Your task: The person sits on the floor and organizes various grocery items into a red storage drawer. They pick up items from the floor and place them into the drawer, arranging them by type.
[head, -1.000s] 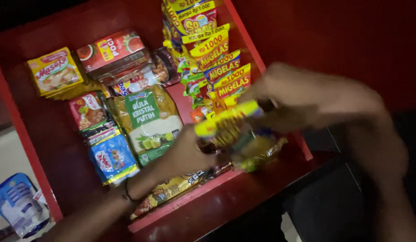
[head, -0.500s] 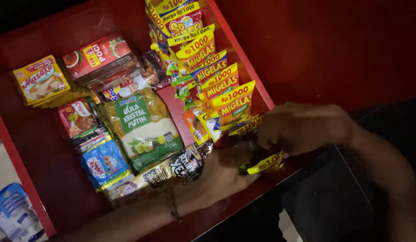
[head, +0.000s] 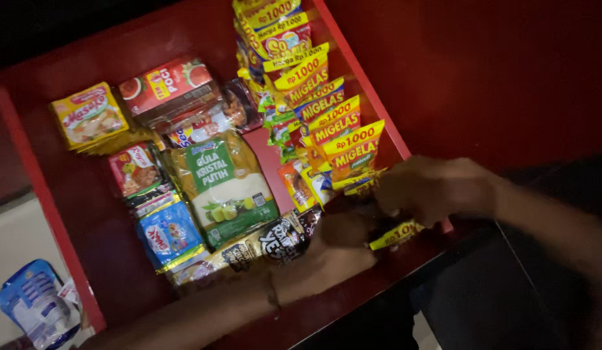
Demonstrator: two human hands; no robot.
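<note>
yellow plastic snack sachets (head: 393, 233) are gripped between the left hand (head: 336, 249) and right hand (head: 430, 188), held together, inside a red wooden tray (head: 87, 246).

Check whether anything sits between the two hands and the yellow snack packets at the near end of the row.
Nothing visible does. The left hand and right hand already meet on the yellow snack packets at the red tray front corner; the grip itself is too dark to make out.

Red drawer (head: 67, 227); yellow-and-orange snack packets (head: 349, 146); green-and-white sugar bag (head: 226, 185); blue sachet (head: 168, 234); black-and-gold packet (head: 275, 238) noted.
</note>
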